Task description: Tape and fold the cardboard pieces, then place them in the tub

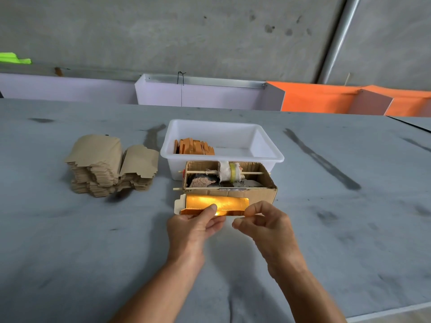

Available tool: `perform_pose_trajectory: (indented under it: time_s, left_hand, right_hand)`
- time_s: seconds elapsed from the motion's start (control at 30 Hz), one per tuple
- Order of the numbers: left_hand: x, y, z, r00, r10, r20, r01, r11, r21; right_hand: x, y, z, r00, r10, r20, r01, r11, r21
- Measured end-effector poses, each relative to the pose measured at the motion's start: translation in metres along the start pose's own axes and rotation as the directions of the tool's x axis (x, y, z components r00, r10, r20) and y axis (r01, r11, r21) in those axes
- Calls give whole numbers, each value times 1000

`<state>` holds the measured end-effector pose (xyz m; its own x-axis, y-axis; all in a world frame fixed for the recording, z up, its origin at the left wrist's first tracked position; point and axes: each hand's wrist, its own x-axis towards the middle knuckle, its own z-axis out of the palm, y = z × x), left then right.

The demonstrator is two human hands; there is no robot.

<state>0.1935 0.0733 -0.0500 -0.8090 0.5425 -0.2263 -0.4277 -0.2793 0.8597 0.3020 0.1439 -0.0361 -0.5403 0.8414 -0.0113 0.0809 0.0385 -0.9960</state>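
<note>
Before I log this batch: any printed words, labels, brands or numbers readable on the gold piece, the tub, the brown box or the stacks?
None can be read.
Shiny gold cardboard piece: no print visible, surface glares.
White plastic tub: blank.
Open brown cardboard box with the tape roll: no lettering shows.
Stacks of flat brown cardboard blanks: plain.

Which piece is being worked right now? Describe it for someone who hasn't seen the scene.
Start at the white tub; the open cardboard box sits in front. Nearer still, both hands pinch the gold-lined piece. It alone shines; the stack at left is dull brown.
</note>
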Motion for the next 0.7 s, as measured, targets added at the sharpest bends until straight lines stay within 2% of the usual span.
perform_pose_trajectory:
  time_s: [0.17, 0.4, 0.7]
  left_hand:
    - [-11, -1, 0, 999, -19, 40, 19, 1000, -4]
    - [-16, -4, -4, 999, -12, 44, 11, 1000, 19]
    - [-16, -7, -6, 997, -75, 22, 76, 997, -24]
  right_hand:
    - [-9, 2, 4, 993, -47, 110, 38, 996, 85]
    - [-10, 2, 7, 983, -64, 172, 53, 997, 64]
    - [-10, -1, 8, 988, -7, 152, -1, 999, 51]
